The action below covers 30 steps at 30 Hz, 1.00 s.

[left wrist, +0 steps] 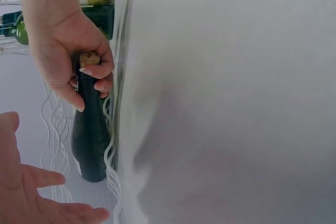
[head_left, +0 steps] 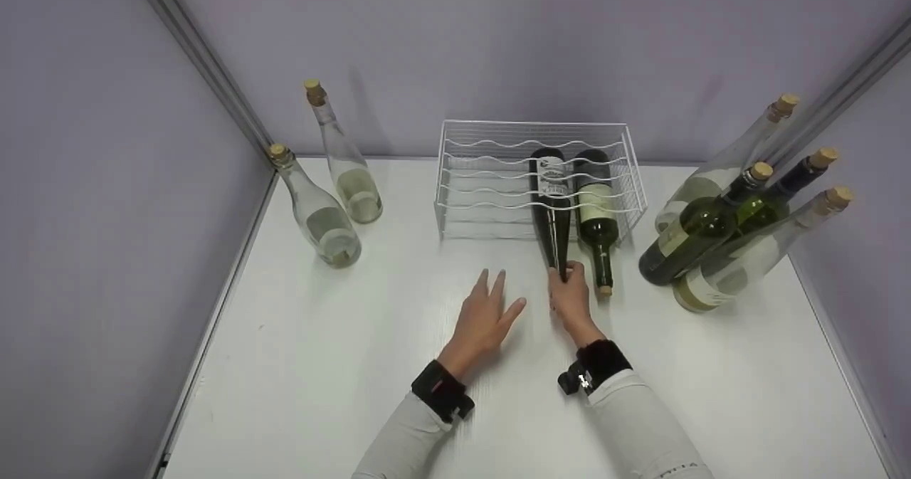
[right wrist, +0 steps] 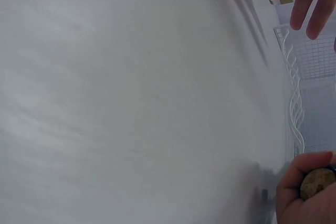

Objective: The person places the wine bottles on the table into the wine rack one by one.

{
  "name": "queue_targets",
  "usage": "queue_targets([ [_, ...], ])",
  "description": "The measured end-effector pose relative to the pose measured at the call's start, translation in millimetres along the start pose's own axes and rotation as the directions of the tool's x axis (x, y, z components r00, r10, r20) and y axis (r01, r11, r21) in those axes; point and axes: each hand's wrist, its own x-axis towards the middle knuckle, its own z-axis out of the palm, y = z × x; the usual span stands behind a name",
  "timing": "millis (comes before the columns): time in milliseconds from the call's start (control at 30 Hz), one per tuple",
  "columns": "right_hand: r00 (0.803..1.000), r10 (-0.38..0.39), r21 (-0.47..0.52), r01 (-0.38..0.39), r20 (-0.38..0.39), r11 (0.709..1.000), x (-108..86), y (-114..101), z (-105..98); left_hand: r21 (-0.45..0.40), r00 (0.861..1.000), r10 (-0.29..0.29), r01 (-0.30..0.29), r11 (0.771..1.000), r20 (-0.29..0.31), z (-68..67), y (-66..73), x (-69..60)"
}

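Observation:
My right hand point(head_left: 569, 299) grips the neck of a dark wine bottle point(head_left: 551, 216), which lies on the wavy wires of a white wire rack point(head_left: 484, 205). The bottle's base points to the back wall, and its cork point(left wrist: 89, 59) shows above the curled fingers in the left wrist view. To its right a green wine bottle point(head_left: 596, 230) with a pale label lies in the rack, neck toward me. My left hand point(head_left: 481, 320) hovers left of the right hand with its fingers spread, holding nothing.
At the left stand two clear corked bottles, a nearer one point(head_left: 324, 226) and a farther one point(head_left: 350, 173). Several corked bottles cluster at the right, among them a dark green bottle point(head_left: 694, 237) and a clear bottle point(head_left: 740, 269). Walls bound the white table point(head_left: 306, 365) at back and sides.

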Motion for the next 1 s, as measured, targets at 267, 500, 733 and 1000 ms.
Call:
queue_targets([
  [267, 0.996, -0.037, -0.134, 0.025, -0.085, 0.991, 1.6, -5.6, 3.2, 0.001, 1.000, 0.006, -0.006, 1.000, -0.005, 0.5, 0.3, -1.3],
  [500, 0.992, -0.068, -0.147, 0.052, -0.106, 0.988, 4.3, -5.6, 4.8, 0.004, 1.000, -0.008, 0.008, 1.000, 0.001, 1.4, 0.8, -1.8],
  [733, 0.993, -0.070, -0.145, 0.056, -0.090, 0.988, 10.0, -4.8, 2.5, 0.001, 1.000, -0.017, 0.017, 1.000, 0.014, 1.1, 0.0, -2.3],
  [1000, 0.991, -0.089, -0.171, 0.071, -0.099, 0.983, 14.2, -3.4, -2.5, -0.005, 1.000, -0.005, 0.005, 1.000, 0.004, 0.7, -0.4, -3.7],
])
